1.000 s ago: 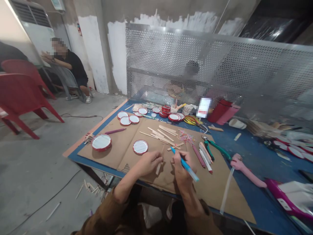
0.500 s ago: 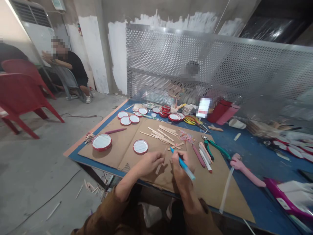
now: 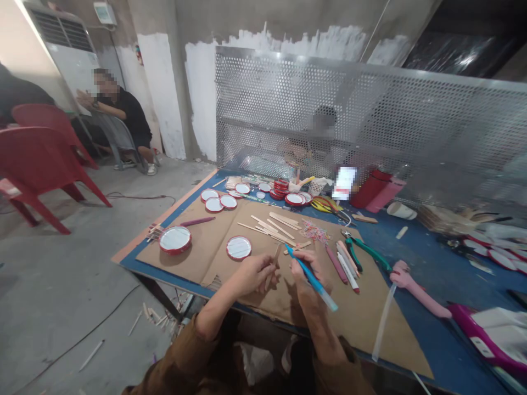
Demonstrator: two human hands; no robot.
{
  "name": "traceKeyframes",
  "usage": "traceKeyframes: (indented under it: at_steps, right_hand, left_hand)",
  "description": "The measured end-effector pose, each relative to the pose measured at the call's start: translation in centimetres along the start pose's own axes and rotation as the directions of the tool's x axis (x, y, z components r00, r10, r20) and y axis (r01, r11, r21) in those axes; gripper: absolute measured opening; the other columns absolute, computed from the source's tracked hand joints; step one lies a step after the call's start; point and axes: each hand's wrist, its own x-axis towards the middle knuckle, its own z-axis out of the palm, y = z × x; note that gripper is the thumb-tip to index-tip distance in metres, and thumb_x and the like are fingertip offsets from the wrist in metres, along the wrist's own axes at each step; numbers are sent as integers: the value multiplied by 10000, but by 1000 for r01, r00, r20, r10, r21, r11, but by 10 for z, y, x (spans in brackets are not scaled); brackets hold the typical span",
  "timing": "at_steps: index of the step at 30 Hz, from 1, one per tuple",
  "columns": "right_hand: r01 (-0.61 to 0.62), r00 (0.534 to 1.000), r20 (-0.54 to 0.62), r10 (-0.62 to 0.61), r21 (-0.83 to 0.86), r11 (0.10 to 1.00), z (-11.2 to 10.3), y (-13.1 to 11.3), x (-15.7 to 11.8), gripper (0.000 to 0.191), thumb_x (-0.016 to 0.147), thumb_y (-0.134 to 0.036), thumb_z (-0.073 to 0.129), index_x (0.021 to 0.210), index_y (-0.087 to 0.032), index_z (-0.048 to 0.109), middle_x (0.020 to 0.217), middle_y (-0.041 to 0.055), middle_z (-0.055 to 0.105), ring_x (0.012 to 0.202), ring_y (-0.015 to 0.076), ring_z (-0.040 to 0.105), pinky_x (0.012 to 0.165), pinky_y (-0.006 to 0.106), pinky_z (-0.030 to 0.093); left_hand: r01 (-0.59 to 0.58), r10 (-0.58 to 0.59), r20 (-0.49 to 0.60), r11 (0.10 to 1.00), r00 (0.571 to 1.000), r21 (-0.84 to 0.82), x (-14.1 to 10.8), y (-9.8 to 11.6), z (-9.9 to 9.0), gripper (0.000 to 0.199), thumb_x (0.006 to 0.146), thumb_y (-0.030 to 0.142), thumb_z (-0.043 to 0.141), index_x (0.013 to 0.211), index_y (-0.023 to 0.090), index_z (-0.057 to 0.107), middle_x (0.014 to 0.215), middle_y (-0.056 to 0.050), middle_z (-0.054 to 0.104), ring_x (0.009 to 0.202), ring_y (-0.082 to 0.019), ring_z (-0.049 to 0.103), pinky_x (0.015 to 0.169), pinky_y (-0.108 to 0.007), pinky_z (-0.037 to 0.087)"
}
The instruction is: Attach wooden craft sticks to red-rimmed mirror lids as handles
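From my end, I have the left hand (image 3: 259,274) pinching a thin stick (image 3: 277,253) above the cardboard (image 3: 201,247), and the right hand (image 3: 308,293) gripping a blue pen (image 3: 312,278), its tip near the stick. If the left pinch is loose, I judge pressure from the tip could twist the stick, or the pen could skid onto the fingers. I count one held stick, one blue pen, one round lid (image 3: 239,248) lying alone, one green-handled pair of pliers (image 3: 373,254) and one paper cup (image 3: 401,210); the loose sticks (image 3: 274,228) overlap too much to count.
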Motion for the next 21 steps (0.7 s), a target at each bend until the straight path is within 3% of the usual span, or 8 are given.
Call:
traceKeyframes:
  at_steps: [10, 17, 21]
  right_hand:
    - [31, 989, 146, -19, -80, 996, -2, -6, -3, 135, 851, -280, 508, 799, -207, 610, 775, 13, 627, 774, 169, 587, 773, 320, 479]
    - [86, 993, 94, -77, -91, 992, -1, 0, -5, 115, 859, -263, 505, 841, -208, 604, 802, 15, 634, 810, 170, 592, 795, 325, 473]
    - [12, 994, 113, -2, -83, 996, -2, 0, -4, 141, 854, -271, 493, 793, -201, 598, 754, 14, 617, 739, 163, 580, 705, 304, 480]
  left_hand:
    - [15, -15, 13, 999, 1000, 31, 0, 1, 0, 231, 882, 373, 386, 875, 167, 490, 629, 19, 598, 385, -62, 454, 383, -167, 348]
    - [14, -14, -1, 999, 1000, 38, -1, 3, 0, 251, 873, 397, 402, 845, 162, 487, 600, 18, 586, 363, -59, 435, 367, -166, 340]
    - [20, -20, -9, 1000, 1000, -5, 0, 2, -1, 265, 872, 415, 414, 852, 160, 484, 595, 22, 572, 360, -54, 435, 360, -158, 343]
